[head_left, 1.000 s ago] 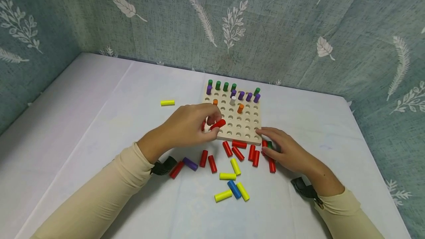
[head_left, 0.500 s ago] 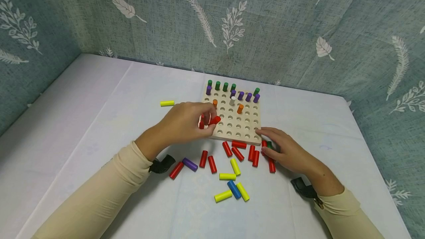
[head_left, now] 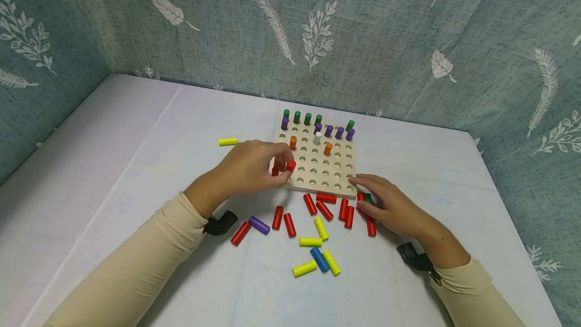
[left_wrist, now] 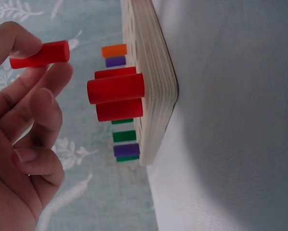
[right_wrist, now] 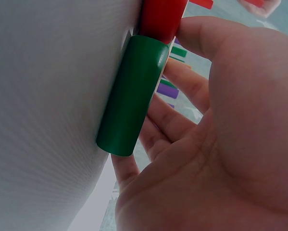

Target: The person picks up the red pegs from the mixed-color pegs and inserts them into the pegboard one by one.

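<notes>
My left hand (head_left: 256,165) pinches a red peg (head_left: 291,165) between thumb and fingertips, above the left front part of the wooden pegboard (head_left: 319,177). In the left wrist view this peg (left_wrist: 43,54) is held apart from several red pegs (left_wrist: 116,89) standing in the board. My right hand (head_left: 395,206) rests at the board's right front corner, fingers loosely bent with fingertips right at its edge. Beneath that palm lie a green peg (right_wrist: 133,96) and a red peg (right_wrist: 163,19), the thumb close to the red one. Neither is gripped.
Green, purple, orange and white pegs stand in the board, such as the white peg (head_left: 317,138). Loose red pegs (head_left: 325,210), yellow pegs (head_left: 304,268), a blue peg (head_left: 320,260) and a purple peg (head_left: 259,225) lie in front. One yellow peg (head_left: 228,142) lies left of the board.
My left hand has moved slightly left over the board, and the red peg in it has turned from slanting sideways to more end-on toward the head camera. The right hand has stayed put.
</notes>
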{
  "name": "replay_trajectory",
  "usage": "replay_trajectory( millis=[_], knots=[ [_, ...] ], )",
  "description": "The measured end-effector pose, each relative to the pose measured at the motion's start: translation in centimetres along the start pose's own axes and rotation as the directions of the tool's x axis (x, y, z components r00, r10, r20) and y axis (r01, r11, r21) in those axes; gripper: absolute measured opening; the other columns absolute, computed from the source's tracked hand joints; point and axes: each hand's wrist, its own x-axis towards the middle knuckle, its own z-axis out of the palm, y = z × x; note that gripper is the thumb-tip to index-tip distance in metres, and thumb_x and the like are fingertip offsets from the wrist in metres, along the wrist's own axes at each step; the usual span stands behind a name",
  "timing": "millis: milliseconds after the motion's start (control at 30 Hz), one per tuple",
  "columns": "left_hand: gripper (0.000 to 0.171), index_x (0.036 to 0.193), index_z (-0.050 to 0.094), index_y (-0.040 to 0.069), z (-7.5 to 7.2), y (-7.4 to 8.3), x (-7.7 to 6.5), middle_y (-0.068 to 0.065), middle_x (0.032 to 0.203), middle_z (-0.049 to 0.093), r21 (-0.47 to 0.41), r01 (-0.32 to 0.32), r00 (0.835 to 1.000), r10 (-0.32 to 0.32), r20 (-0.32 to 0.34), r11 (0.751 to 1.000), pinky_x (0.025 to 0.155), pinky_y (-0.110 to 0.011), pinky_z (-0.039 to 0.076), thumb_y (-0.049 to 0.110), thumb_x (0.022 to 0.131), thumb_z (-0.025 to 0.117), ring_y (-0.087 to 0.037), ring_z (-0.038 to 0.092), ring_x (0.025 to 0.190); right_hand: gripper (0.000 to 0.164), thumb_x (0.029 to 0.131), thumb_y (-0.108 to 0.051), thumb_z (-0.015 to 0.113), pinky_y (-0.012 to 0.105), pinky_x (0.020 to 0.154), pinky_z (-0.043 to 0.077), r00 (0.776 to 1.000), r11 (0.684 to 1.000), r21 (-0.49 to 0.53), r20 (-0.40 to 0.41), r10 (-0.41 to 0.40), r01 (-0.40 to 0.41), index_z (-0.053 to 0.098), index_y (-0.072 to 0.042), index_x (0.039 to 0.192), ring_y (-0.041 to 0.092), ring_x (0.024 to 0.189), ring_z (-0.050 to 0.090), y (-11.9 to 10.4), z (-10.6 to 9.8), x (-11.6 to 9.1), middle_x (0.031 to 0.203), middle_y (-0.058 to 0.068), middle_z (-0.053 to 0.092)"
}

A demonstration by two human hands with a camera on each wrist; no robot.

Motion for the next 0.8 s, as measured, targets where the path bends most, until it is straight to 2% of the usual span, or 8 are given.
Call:
replay_trajectory(
  millis=[233,567,800],
  knots=[
    [0.020,0.103,0.069,0.020,0.4,-0.4,0.1,0.009,0.088,0.074,0.021,-0.005,0.999,0.004,0.049,1.000,0.071,-0.029,0.048,0.028,0.086,0.075,-0.012,0.061,0.078,0.055,0.097,-0.024,0.066,0.064,0.110,0.035,1.000,1.000,-0.002,0.002,0.003,-0.003,0.047,-0.024,0.149,0.039,0.142,0.037,-0.3,-0.1,0.0,0.154,0.013,0.042],
    [0.016,0.099,0.069,0.020,0.8,-0.7,0.2,0.010,0.087,0.073,0.018,-0.025,0.995,0.023,0.093,1.000,0.069,-0.027,0.048,0.027,0.086,0.075,-0.009,0.060,0.076,0.056,0.097,-0.023,0.066,0.064,0.110,0.035,1.000,1.000,-0.009,0.001,0.019,-0.019,0.047,-0.024,0.149,0.040,0.143,0.036,-0.3,-0.1,0.0,0.154,0.013,0.042],
    [0.012,0.097,0.070,0.020,1.3,-0.8,0.3,0.011,0.082,0.070,0.056,-0.033,0.993,0.027,0.112,0.998,0.064,-0.026,0.046,0.026,0.087,0.075,-0.008,0.059,0.072,0.056,0.096,-0.023,0.066,0.064,0.111,0.034,1.000,1.000,-0.002,0.007,0.020,-0.020,0.046,-0.024,0.149,0.039,0.143,0.035,-0.1,0.0,0.1,0.155,0.012,0.041]
  ],
)
